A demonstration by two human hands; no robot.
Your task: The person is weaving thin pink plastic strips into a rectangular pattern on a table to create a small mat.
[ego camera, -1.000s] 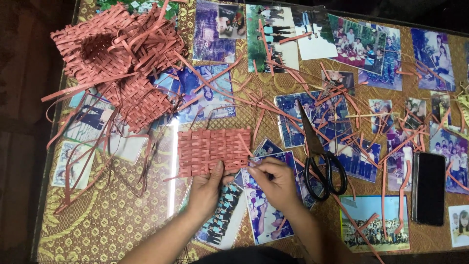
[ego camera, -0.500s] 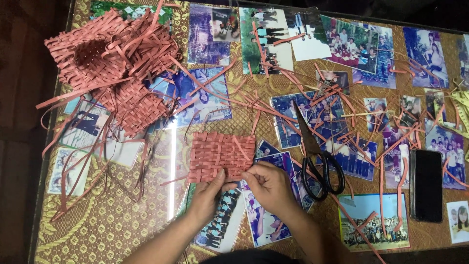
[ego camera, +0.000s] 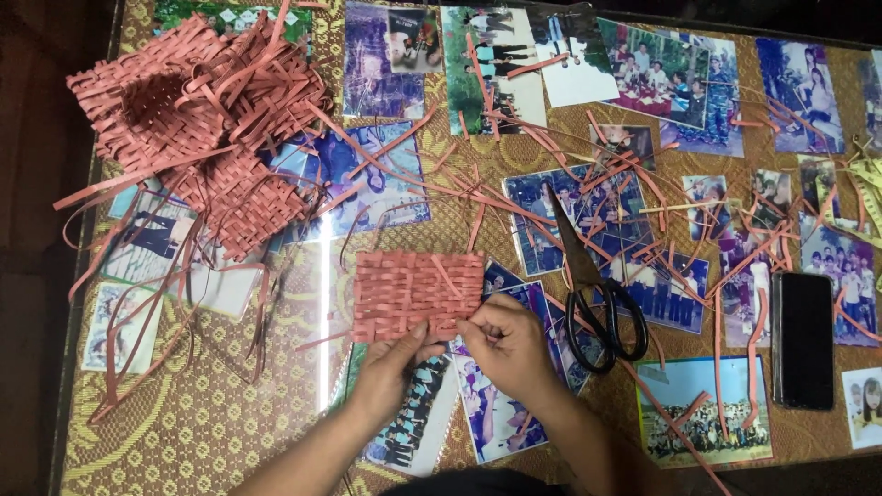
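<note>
Both hands work the near edge of a flat, pink-red woven mat of paper strips [ego camera: 418, 292]. The left hand [ego camera: 390, 363] pinches its lower edge from below; the right hand [ego camera: 505, 344], just beside it, closes thumb and fingers on a strip at the mat's lower right corner. The weaving step looks in progress; next likely calls for tucking that strip snugly. Right of the hands lie black-handled scissors [ego camera: 597, 308]; farther up-left, half-woven baskets [ego camera: 197, 115].

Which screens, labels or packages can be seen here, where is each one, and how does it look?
Phone: right side of the table, flat, right of the scissors; upright black rectangle, screen dark.
No packages, labels or signs in view.
</note>
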